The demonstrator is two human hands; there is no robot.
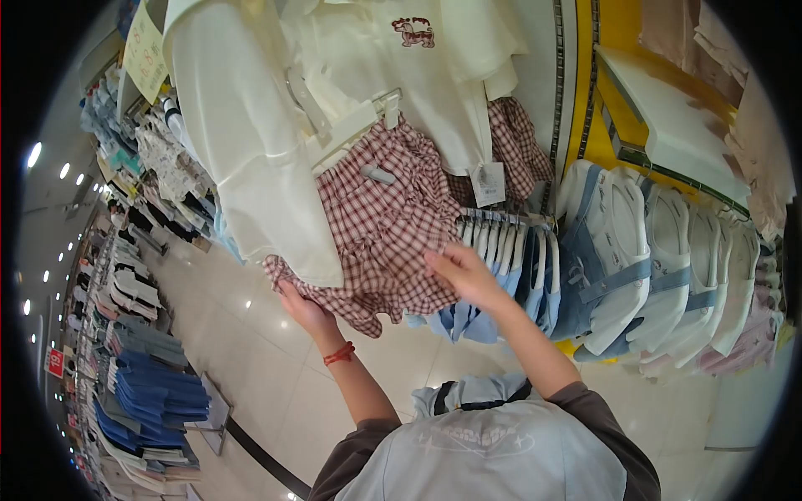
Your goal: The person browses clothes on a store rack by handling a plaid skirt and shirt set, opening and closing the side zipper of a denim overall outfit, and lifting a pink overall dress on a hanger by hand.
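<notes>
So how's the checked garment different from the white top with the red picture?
The checked garment has red-and-white checks; the white top looks plain around its red picture. The left hand and right hand touch the checked garment; neither touches the white top. Both are clothes.

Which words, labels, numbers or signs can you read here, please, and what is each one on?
"19" on the red sign, as best it reads.
Yellow card: figures too blurred.
White tag: print too small to read.
Pale vest: lettering too blurred to read.
White shirt: red marks above the dog, unreadable.
</notes>
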